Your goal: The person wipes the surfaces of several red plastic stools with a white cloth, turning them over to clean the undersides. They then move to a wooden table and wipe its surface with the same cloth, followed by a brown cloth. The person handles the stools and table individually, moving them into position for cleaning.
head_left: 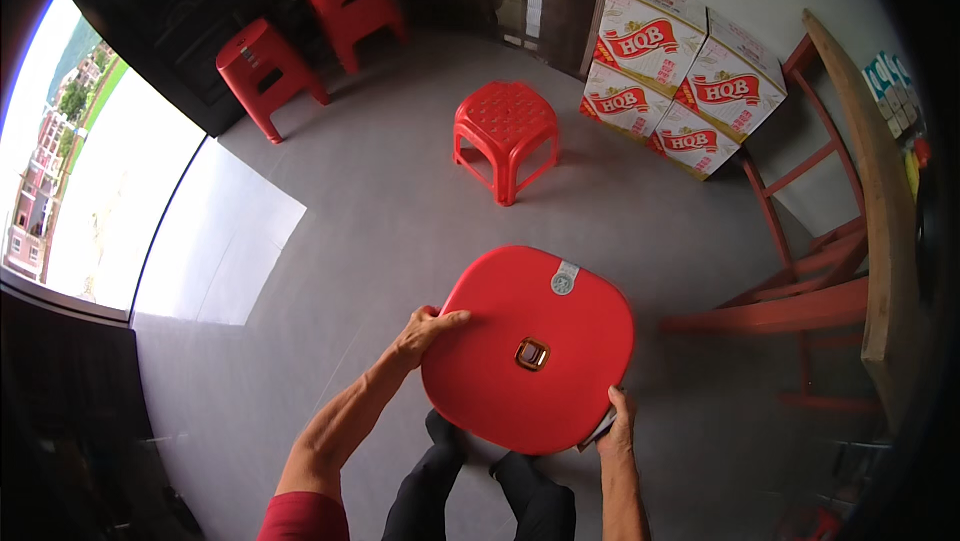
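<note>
A red plastic stool [490, 381] is between my hands, its rounded square seat facing up. The seat has a small gold-rimmed opening in the middle and a silver sticker near its far edge. My left hand [428, 333] grips the left rim, thumb on top and fingers wrapped beneath. At the lower right rim, my right hand [618, 421] is closed on the stool. A thin greyish piece [597, 429] shows beside that hand; I cannot make out what it is. The stool's legs are hidden under the seat.
A smaller red stool [505, 121] stands ahead on the grey floor [370, 191]. Two taller red stools [262, 71] [350, 1] are at the far left. White-and-red cartons [650, 41] are stacked at the far right. A wooden table edge [885, 241] and reddish frame [780, 306] line the right.
</note>
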`<state>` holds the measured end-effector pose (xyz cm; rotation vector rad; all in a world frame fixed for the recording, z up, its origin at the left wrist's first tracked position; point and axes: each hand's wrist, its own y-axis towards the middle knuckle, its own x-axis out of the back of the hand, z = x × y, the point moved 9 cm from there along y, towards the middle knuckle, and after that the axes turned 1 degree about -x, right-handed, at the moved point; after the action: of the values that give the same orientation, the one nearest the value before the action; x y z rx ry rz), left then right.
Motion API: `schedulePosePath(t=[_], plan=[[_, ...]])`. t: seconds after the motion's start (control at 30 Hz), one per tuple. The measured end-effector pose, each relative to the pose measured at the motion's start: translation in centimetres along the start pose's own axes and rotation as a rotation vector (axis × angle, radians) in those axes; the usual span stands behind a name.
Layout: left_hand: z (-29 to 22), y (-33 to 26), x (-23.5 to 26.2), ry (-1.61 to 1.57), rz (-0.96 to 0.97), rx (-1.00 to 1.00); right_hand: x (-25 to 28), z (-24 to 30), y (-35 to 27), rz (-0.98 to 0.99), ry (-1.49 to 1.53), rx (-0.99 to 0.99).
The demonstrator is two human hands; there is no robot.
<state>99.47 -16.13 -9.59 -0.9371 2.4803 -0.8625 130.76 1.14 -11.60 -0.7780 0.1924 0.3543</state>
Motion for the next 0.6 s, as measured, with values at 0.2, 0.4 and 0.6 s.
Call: schedulePosePath(t=[0.2, 0.4, 0.6], plan=[[-3.1, -5.0, -0.4, -0.109, 0.023, -0.043, -2.5, 4.9, -3.7, 0.104, 0.02, 0.001], [-8.7, -14.7, 0.3, -0.219, 0.034, -0.02, -6.5, 11.3, -11.4, 0.244, -0.167, -0.001], [-12.2, -24.5, 5.5, -0.321, -0.06, -0.072, -16.2, 17.6, -21.1, 0.346, -0.238, 0.175]])
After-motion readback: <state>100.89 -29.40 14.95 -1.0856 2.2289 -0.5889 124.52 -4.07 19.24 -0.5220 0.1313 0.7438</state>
